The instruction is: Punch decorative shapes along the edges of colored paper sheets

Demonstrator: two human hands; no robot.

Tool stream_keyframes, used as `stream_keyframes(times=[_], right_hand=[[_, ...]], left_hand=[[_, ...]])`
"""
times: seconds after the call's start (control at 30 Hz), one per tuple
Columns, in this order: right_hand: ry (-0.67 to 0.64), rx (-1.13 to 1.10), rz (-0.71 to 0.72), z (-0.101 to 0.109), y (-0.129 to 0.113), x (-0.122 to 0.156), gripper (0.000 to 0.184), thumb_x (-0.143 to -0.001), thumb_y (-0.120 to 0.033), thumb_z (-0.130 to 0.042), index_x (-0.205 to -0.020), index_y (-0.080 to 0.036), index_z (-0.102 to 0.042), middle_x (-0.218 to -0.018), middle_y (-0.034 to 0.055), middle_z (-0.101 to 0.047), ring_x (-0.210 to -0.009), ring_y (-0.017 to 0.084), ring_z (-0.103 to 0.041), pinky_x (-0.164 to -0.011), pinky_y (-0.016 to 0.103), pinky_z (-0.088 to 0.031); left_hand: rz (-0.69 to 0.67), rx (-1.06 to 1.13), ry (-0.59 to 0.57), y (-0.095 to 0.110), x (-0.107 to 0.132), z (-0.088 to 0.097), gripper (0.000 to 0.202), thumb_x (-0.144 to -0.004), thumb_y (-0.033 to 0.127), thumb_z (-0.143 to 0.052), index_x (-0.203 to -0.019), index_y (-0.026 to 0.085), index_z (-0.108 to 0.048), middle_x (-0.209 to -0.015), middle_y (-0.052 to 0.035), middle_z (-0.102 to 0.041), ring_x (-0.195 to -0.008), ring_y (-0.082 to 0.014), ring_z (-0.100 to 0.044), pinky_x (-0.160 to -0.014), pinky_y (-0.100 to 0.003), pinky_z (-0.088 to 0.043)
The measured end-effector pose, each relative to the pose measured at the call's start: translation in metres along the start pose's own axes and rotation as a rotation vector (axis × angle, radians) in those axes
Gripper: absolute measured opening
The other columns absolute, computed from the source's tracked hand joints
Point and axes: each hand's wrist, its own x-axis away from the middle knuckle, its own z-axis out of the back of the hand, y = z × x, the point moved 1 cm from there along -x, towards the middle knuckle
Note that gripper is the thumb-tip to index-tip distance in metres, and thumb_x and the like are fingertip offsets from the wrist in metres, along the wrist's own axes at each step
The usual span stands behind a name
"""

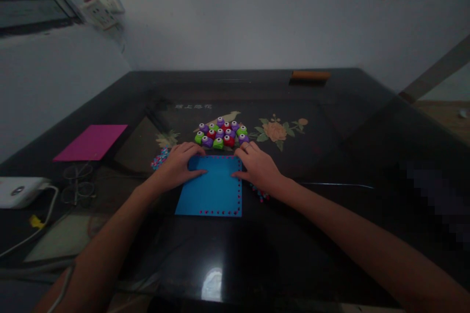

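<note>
- blue sheet (pixel 211 188), in the head view, is laid on the table (pixel 176 259), dotted along three edges.
- its far corners are touched by the left hand (pixel 178 164) and right hand (pixel 260 165); thumbs are spread wide from fingers.
- toys (pixel 220 133) just beyond could be toppled by a forward push.
- bits (pixel 160 158) beside both hands could be scattered by a careless wrist.
</note>
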Motion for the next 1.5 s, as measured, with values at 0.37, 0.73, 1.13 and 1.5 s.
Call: stream_keyframes(times=[0.37,0.73,1.13,1.5], right_hand=[[0.018,-0.537,-0.229,0.002,0.006,-0.003,0.019,-0.080,-0.033,-0.067,-0.073,-0.018,-0.058,-0.074,0.0007,-0.060,-0.069,0.015,-0.053,-0.059,0.026,-0.034],[0.012,-0.934,-0.366,0.015,0.024,-0.009,0.033,-0.077,-0.032,-0.066,-0.055,-0.018,-0.045,-0.050,-0.0069,-0.035,-0.050,0.008,-0.031,-0.052,0.027,-0.024],[0.009,-1.094,-0.410,0.039,0.044,-0.010,0.027,-0.071,-0.039,-0.070,-0.061,-0.017,-0.057,-0.057,-0.0017,-0.055,-0.055,0.010,-0.047,-0.054,0.026,-0.035],[0.029,-1.096,-0.378,0.056,0.049,-0.007,0.028,-0.070,-0.039,-0.072,-0.062,-0.016,-0.059,-0.056,-0.0021,-0.055,-0.053,0.010,-0.047,-0.052,0.026,-0.034]], left_hand=[[0.389,0.549,0.137,-0.003,0.001,0.011,0.032,-0.069,0.046,-0.070,-0.084,0.020,-0.062,-0.081,-0.0018,-0.066,-0.073,-0.0202,-0.061,-0.061,-0.027,-0.047],[0.600,1.109,0.178,0.022,0.002,0.005,0.037,-0.064,0.046,-0.075,-0.081,0.017,-0.060,-0.074,-0.0025,-0.067,-0.064,-0.0181,-0.063,-0.060,-0.030,-0.052],[0.609,1.224,-0.170,0.046,0.016,-0.007,0.063,-0.068,0.046,-0.077,-0.120,0.018,-0.056,-0.113,-0.0133,-0.070,-0.100,-0.0325,-0.067,-0.084,-0.045,-0.057],[0.446,1.089,-0.380,0.067,0.025,-0.004,0.055,-0.079,0.044,-0.068,-0.126,0.020,-0.052,-0.103,-0.0076,-0.073,-0.087,-0.0242,-0.070,-0.076,-0.037,-0.058]])
